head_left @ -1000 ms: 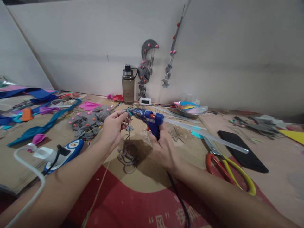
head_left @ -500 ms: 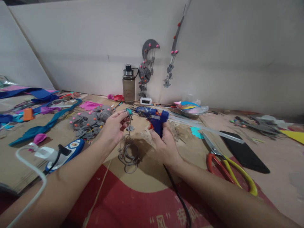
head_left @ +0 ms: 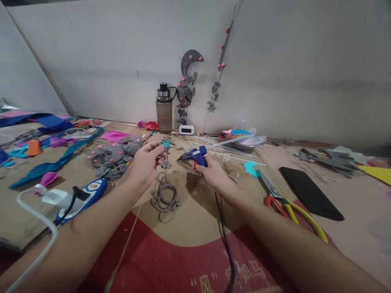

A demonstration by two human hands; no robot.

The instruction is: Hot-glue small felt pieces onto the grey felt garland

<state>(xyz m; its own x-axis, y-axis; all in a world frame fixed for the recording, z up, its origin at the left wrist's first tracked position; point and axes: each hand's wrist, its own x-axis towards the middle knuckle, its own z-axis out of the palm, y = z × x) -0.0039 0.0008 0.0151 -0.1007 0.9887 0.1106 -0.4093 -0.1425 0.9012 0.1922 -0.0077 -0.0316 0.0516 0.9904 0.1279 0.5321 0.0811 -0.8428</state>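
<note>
Between thumb and fingers, my left hand (head_left: pixel 146 162) pinches a small teal felt piece (head_left: pixel 165 144). From it a grey cord (head_left: pixel 166 197) hangs down and lies coiled on the cardboard below. My right hand (head_left: pixel 212 171) is wrapped round the handle of a blue glue gun (head_left: pixel 195 154), whose nozzle points left and slightly down, apart from the felt piece. A clear glue stick (head_left: pixel 229 140) sticks out behind the gun. Its black cable (head_left: pixel 224 228) runs down toward me.
Scissors (head_left: pixel 284 203) and a black phone (head_left: pixel 310 192) lie to the right. Left are grey felt pieces (head_left: pixel 106 154) and a blue-white power strip (head_left: pixel 84 199) with a white cable. A bottle (head_left: pixel 164 110) and small clock (head_left: pixel 186 130) stand by the wall.
The glue gun has moved away from the felt piece, back and lower, its nozzle now tilted down. My left hand stays almost in place, still pinching the felt piece.
</note>
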